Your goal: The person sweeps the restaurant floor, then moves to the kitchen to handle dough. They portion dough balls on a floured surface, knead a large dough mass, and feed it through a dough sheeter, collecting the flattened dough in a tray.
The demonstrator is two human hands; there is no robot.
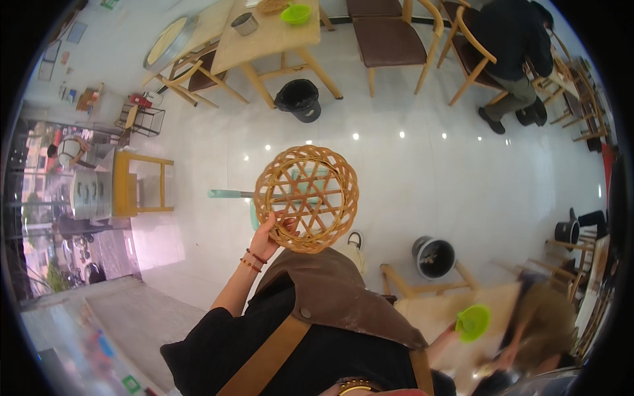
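Observation:
My left hand [277, 230] grips the lower left rim of a round, open-weave wicker basket [317, 198], held out over the floor with nothing in it. Through its weave show parts of a pale green long-handled dustpan [225, 193]. At the lower right, my right hand [448, 332] holds a bright green plastic bowl [475, 322] above a wooden table [495, 302]; its fingers are partly hidden by the bowl. A brown apron covers my front.
Black bins stand on the floor ahead [304, 106] and at the right [434, 257]. Ahead, a wooden table [277, 42] bears a metal pot [244, 24] and a green bowl [295, 14]. Chairs [391, 42] line the far side. One person sits upper right, another is lower right.

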